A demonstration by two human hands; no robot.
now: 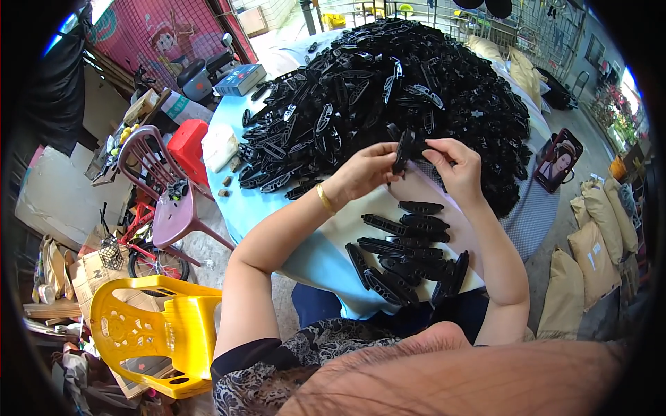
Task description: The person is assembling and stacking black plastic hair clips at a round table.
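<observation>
Hands pinch one black plastic clip (402, 152) between them: left hand (364, 173) grips lower end, right hand (454, 166) fingertips at top. Looks light, stiff, smooth; best held by ends. Finished row (406, 253) near body, big black pile (388, 90) beyond, on blue table (229, 118).

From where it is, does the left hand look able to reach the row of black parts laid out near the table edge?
Probably yes: the left hand hovers just above the row of black parts, nothing between.
</observation>
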